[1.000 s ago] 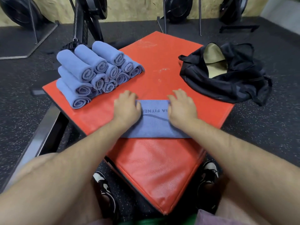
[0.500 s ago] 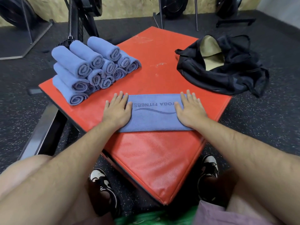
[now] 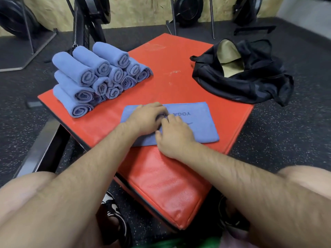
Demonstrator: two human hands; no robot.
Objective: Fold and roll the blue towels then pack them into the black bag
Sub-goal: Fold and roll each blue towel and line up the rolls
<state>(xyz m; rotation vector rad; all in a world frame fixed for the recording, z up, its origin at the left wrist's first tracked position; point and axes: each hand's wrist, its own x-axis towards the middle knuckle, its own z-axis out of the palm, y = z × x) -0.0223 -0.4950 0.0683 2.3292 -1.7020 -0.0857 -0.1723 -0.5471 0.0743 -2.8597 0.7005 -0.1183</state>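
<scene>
A single wide-angle camera rides on the person's head, facing forward and steeply down. It sits close: both bare forearms enter from the bottom edge and meet mid-frame, where the left hand (image 3: 146, 117) and right hand (image 3: 174, 135) lie on a folded blue towel (image 3: 200, 126). A red padded vinyl box (image 3: 175, 83) fills the centre, one corner pointing back at the camera. The pile of rolled blue towels (image 3: 100, 76) lies upper left and the open black fabric bag (image 3: 241, 83) upper right. Black speckled rubber floor (image 3: 286, 133) surrounds the box, and a tan board wall (image 3: 143, 8) lines the top edge.
</scene>
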